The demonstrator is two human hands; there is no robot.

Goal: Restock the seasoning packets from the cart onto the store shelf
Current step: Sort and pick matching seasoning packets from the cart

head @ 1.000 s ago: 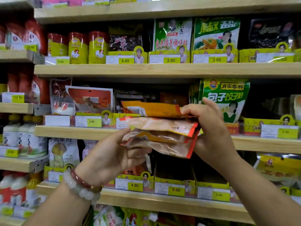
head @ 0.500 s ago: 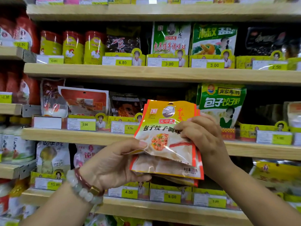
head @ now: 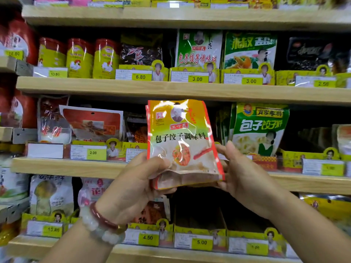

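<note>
Facing stocked wooden shelves (head: 171,90)

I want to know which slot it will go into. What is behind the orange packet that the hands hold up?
Behind the orange packet lies the dark middle-shelf gap between the red-and-black packet and the green packets. The packet covers whatever stands in that gap.

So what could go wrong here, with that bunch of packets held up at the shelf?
The orange seasoning packets are a loose stack pinched only at the bottom by the left hand and right hand; the back ones could slip out. A near-identical green packet sits on the shelf above, so they might get misplaced. Pushing in could knock the green dumpling pouch.
</note>
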